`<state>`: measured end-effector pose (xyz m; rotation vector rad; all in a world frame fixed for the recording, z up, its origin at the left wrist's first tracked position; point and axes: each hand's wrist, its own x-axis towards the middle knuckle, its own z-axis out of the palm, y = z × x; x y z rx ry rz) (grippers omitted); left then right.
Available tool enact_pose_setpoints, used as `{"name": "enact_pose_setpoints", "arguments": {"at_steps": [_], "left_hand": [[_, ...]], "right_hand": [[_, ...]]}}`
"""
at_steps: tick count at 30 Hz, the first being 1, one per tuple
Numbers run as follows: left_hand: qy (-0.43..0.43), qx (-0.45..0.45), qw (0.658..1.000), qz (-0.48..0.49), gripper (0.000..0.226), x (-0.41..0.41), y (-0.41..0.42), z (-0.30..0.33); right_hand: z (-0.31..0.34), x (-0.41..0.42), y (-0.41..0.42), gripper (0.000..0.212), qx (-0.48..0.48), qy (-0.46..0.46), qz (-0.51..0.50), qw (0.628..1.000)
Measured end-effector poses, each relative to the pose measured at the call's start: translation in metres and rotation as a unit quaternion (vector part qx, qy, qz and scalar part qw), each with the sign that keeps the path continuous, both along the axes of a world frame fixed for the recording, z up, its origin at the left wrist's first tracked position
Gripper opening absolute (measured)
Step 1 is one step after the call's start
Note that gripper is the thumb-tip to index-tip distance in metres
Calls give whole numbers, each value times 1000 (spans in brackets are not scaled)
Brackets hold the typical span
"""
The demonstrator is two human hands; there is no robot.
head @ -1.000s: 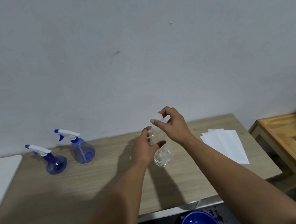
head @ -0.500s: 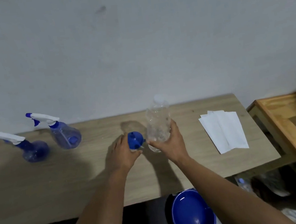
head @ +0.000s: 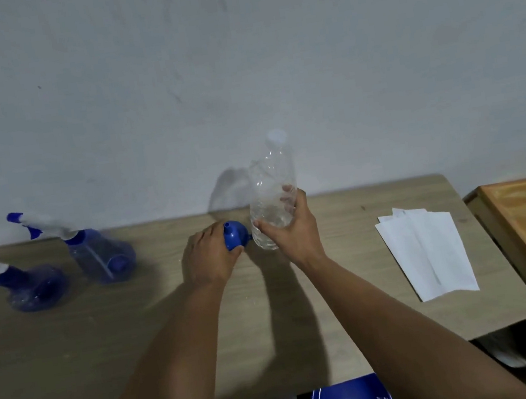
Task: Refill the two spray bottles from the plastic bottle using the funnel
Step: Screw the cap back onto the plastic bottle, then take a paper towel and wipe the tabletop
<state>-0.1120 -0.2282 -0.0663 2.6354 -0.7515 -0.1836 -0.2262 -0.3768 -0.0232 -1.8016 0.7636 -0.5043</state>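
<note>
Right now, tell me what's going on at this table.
A person stands at a wooden table. The right hand grips a clear plastic bottle, cap on, held upright by its lower part. The left hand holds a blue funnel just beside it. Two blue spray bottles stand off to the left with their trigger heads on, so no pouring has begun. White paper sheets lie on the right.

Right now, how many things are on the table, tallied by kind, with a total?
Spray bottles: 2, one at the left edge and one beside it, both capped.
Plastic bottle: 1, gripped by the right hand.
Funnel: 1, blue, held by the left hand.
White paper sheets: 1 stack; separate sheets cannot be counted.
Total: 5
</note>
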Motion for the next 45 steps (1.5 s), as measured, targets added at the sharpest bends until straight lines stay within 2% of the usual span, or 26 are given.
{"name": "enact_pose_setpoints", "arguments": {"at_steps": [10, 13, 15, 17, 18, 20, 24, 29, 35, 40, 45], "left_hand": [[11, -34, 999, -8, 56, 38, -15, -8], [4, -34, 999, -14, 73, 36, -11, -8], [-15, -26, 999, 11, 85, 26, -5, -5], [-29, -29, 998, 52, 82, 5, 3, -2], [-31, -34, 997, 68, 77, -9, 8, -1], [-35, -31, 997, 68, 71, -41, 18, -1], [-13, -3, 1000, -18, 64, -105, 8, 1], [43, 43, 983, -173, 70, -172, -73, 11], [89, 79, 957, -266, 73, -238, -166, -1], [75, 111, 952, -274, 75, -262, -208, -21], [46, 117, 955, -270, 80, -264, -215, -30]], "right_hand": [[1, 43, -22, 94, 22, 5, 28, 999], [0, 40, -21, 95, 11, 18, 25, 999], [-2, 30, -19, 110, 14, 32, 29, 999], [-3, 11, -18, 132, 18, 63, 25, 998], [-4, -1, -19, 134, 19, 80, 15, 997], [-7, -30, -24, 121, 16, 106, -14, 994], [-10, -99, -43, 87, -1, 135, -78, 988], [-7, -192, -80, 52, -40, 164, -179, 969], [-21, -277, -117, 41, -77, 182, -261, 945], [-41, -308, -133, 40, -79, 190, -282, 937], [-54, -315, -133, 41, -67, 191, -280, 938]]}}
